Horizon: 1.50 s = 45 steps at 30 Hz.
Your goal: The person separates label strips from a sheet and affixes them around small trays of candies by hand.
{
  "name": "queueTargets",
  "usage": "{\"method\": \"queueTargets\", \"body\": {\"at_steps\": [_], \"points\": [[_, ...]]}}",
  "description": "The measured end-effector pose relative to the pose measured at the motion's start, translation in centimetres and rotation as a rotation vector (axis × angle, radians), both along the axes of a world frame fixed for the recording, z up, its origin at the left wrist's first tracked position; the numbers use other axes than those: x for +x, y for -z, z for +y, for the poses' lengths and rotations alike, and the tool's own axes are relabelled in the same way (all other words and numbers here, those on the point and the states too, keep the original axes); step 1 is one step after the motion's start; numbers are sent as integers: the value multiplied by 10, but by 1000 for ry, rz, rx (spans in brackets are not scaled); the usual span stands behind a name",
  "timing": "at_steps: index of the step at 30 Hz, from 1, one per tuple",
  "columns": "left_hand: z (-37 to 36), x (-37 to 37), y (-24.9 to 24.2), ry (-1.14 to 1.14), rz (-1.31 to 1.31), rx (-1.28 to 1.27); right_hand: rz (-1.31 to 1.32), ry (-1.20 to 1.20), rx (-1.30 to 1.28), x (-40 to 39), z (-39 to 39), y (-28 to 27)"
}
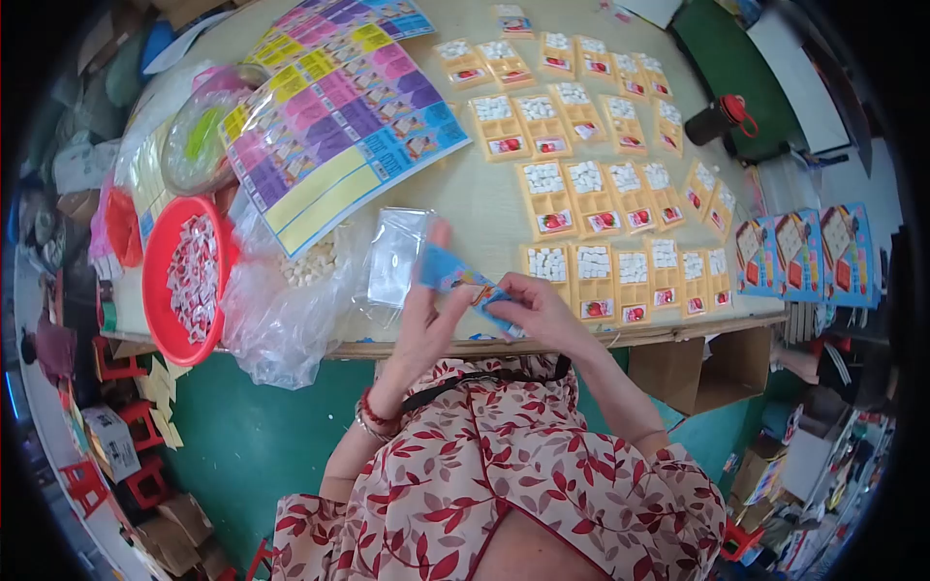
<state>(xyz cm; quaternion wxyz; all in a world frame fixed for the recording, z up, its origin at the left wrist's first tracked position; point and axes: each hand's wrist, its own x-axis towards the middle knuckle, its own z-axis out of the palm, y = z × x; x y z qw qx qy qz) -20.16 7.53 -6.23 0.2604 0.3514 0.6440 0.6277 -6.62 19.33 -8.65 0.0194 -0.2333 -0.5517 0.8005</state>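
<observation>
Near the table's front edge, my left hand [426, 315] and my right hand [535, 308] hold a blue printed card [465, 283] between them. The fingers of my left hand are partly blurred along the card's left part; my right hand pinches its lower right end. Just left of the card lies a clear plastic case [397, 257]. Rows of yellow trays [547, 221] with white pieces and strawberry labels stand to the right of my hands.
A red basin [153, 281] of small wrapped pieces and a clear plastic bag [276, 334] are at left. Printed sheets [339, 121] lie behind. A dark bottle [707, 123] and blue printed packs [799, 257] are at right. Below the table edge is a cardboard box [702, 373].
</observation>
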Motion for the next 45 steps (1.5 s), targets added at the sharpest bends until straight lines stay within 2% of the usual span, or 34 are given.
{"method": "queueTargets", "body": {"at_steps": [1, 2, 4, 5, 6, 7, 11, 13, 15, 17, 19, 21, 22, 24, 27, 29, 30, 31, 34, 37, 39, 41, 45], "points": [[-6, -8, -2, -90, 279, -24, 2, -10, -3, -1, 4, -4], [-15, -20, 0, -95, 281, -25, -6, 15, 54, 0, 14, -11], [-39, -50, 9, -304, 132, -155, -16, 40, 111, 8, 24, -16], [-51, -61, 15, -305, 133, -155, -4, 143, 105, 12, 27, -17], [-65, -70, 23, -313, 293, -371, 8, 247, 100, 16, 30, -17], [-74, -74, 29, -318, 453, -587, 9, 246, 99, 21, 32, -14], [-85, -71, 40, -322, 393, -613, 123, 279, -24, 28, 16, -2], [-78, -65, 40, -295, 713, -752, 145, 285, -92, 23, 9, 2], [-66, -61, 38, -310, 648, -735, 217, 263, -141, 19, 4, 6], [-55, -58, 37, -338, 853, -663, 243, 269, -132, 11, 2, 2], [-50, -58, 37, -300, 886, -663, 267, 276, -127, 5, 3, -4], [-47, -60, 36, -259, 920, -665, 151, 241, 37, 2, 5, -11], [-46, -61, 34, -264, 817, -675, 149, 245, 38, 0, 4, -13], [-44, -64, 31, -265, 715, -684, 68, 226, 294, -7, 2, -16], [-49, -74, 33, -313, 683, -611, 124, 239, 299, -18, -4, -28], [-58, -85, 38, -236, 59, -391, 154, 200, 276, -16, 1, -24], [-59, -84, 39, -197, -237, -73, 184, 160, 249, -16, 2, -22], [-59, -82, 29, -202, -237, -76, 185, 156, 245, -18, 2, -23], [-60, -71, 4, -131, -567, -63, 221, 111, 213, -26, 3, -37], [-50, -58, 6, -141, -639, -31, 191, 31, 140, -43, -3, -51], [-46, -57, 6, -140, -681, -13, 170, -84, 239, -49, -3, -52], [-42, -63, 5, -19, -808, 19, 143, -132, 280, -49, 6, -49], [-40, -72, 11, 112, -828, 32, 44, -248, 371, -43, 17, -50]]}}
